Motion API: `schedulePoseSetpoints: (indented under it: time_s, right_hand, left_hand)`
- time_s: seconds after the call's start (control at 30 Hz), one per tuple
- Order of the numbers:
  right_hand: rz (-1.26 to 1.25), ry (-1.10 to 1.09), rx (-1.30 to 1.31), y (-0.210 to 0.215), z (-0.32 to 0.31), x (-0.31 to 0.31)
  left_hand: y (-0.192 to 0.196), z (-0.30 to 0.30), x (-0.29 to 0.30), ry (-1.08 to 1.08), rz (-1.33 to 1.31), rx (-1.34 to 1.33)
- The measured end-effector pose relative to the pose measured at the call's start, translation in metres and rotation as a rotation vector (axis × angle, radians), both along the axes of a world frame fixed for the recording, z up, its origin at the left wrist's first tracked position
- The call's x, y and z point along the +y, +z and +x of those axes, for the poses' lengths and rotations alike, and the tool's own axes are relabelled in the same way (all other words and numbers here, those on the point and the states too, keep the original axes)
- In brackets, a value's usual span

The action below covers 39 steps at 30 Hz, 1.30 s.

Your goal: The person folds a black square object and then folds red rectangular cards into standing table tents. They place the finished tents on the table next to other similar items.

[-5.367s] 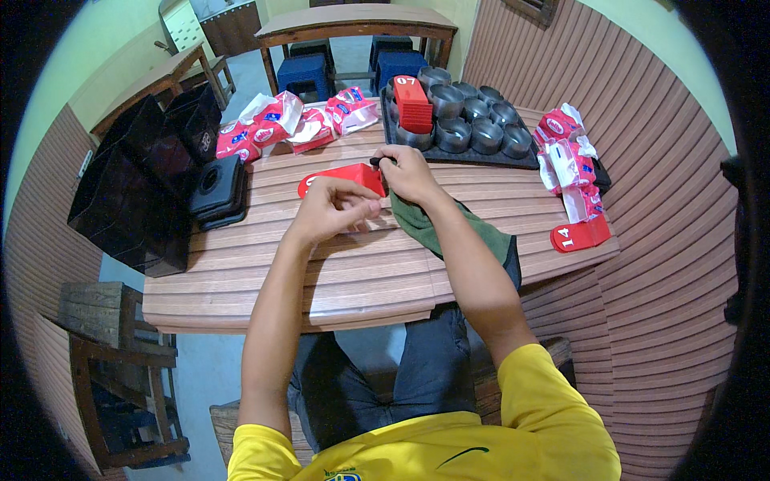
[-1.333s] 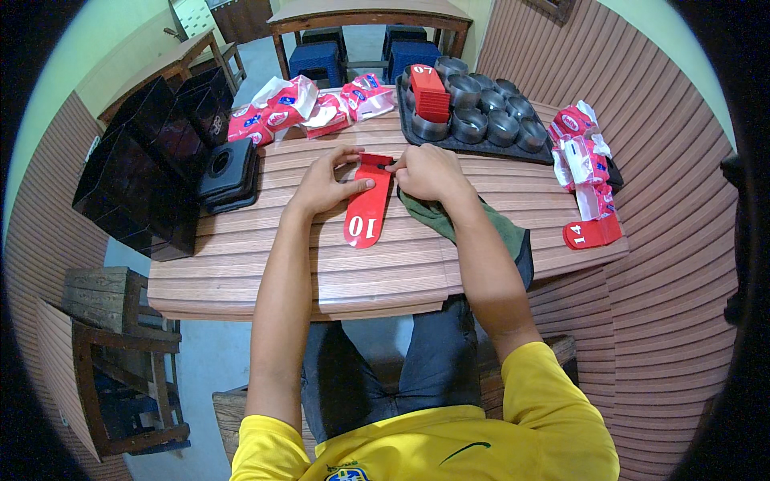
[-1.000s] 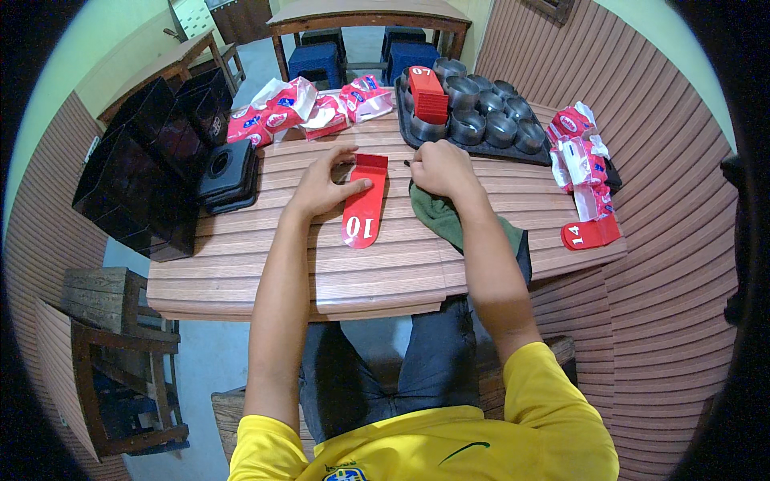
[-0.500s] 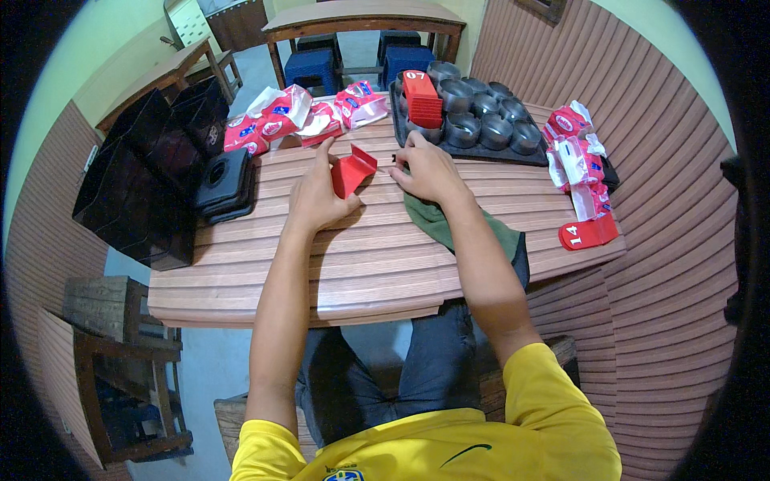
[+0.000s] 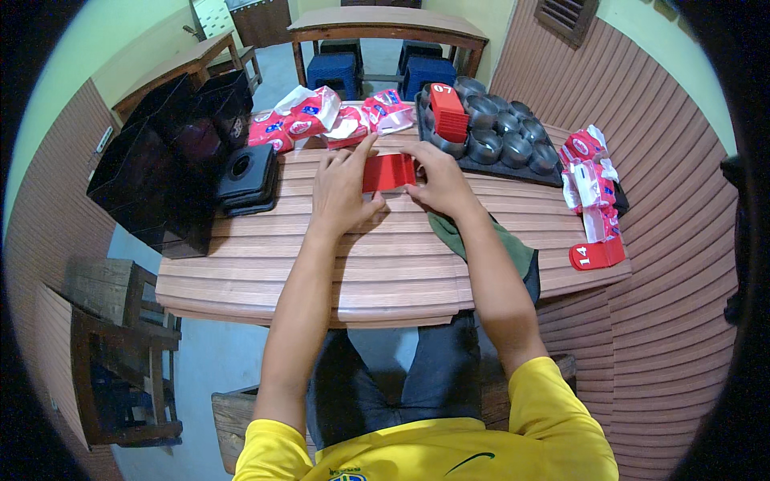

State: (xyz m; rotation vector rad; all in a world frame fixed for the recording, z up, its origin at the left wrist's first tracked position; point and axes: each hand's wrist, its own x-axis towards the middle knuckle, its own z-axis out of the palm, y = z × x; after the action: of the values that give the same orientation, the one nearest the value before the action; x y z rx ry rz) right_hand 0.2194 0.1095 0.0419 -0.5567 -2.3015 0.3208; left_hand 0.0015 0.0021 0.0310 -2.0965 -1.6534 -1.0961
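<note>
Red plate (image 5: 387, 172) held over the table (image 5: 321, 293); handling judged unfinished.
The plate's left edge is grasped by the left hand (image 5: 341, 188), its folded right end pinched by the right hand (image 5: 443, 180), so it is spanned between the two grips, not yet released. A red stack (image 5: 451, 120) is already set on the black tray (image 5: 521, 176). Whether the green cloth (image 5: 517, 250) below the right forearm is also gripped cannot be told.

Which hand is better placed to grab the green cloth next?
Probably the right hand: the green cloth lies partly beneath its forearm. The left hand is farther off. Both hold the red sign.
</note>
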Motion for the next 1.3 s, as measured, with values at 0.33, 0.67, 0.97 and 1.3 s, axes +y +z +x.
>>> schedulePoseSetpoints:
  time_s: [0.33, 0.67, 0.97, 1.3]
  right_hand:
    - [-0.485, -0.070, 0.164, -0.023, -0.016, 0.003]
    - [-0.251, -0.076, -0.015, -0.022, -0.028, -0.010]
    - [-0.256, -0.042, -0.069, -0.019, -0.035, -0.005]
    - [-0.199, 0.050, -0.037, -0.027, -0.109, -0.004]
  left_hand:
    - [-0.013, -0.007, 0.015, -0.178, -0.139, -0.719]
    - [-0.019, -0.017, 0.012, 0.126, -0.097, -0.560]
    - [-0.024, -0.037, 0.016, 0.187, -0.132, -0.632]
    - [-0.018, -0.038, 0.006, 0.271, -0.122, -0.632]
